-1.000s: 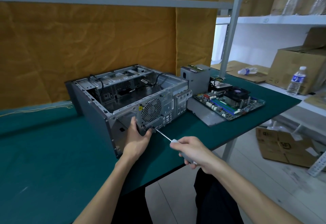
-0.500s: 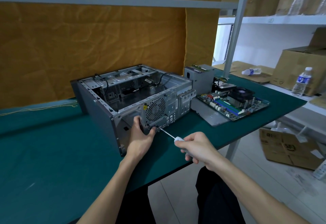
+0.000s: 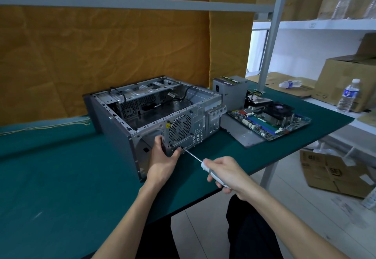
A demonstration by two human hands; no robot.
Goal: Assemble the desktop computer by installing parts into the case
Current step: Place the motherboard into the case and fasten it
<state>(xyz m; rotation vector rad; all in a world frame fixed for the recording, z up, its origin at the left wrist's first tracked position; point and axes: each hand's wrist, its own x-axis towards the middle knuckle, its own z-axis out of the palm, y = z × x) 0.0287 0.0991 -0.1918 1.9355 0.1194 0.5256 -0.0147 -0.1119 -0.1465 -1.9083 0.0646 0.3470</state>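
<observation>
The computer case (image 3: 154, 114) lies on its side on the green counter (image 3: 50, 177), its open side facing up and its rear panel toward the person. The left hand (image 3: 163, 162) grips the lower edge of that panel beside the round fan grille (image 3: 180, 125); its fingertips curl into the opening and are hidden behind the metal. The right hand (image 3: 225, 172) is wrapped round the pale handle of a screwdriver (image 3: 203, 164), so most of the handle is covered. The shaft runs up and left to the panel's bottom edge just beside the left thumb; the tip and any screw there are too small to make out. The inside of the case is dark, with black cables and a perforated bay showing, little else readable.

To the right of the case stand a grey power supply (image 3: 232, 89) and, nearer the counter's edge, a motherboard (image 3: 268, 122) with a black cooler fan, lying on a grey metal panel (image 3: 244, 134). A drive behind the board is partly hidden.

An orange cloth (image 3: 101, 55) hangs behind the counter. At right, white shelves (image 3: 325, 24) carry cardboard boxes and water bottles (image 3: 349, 95), some cut off by the frame's edge. An open carton (image 3: 333, 173) sits on the pale tiled floor.
</observation>
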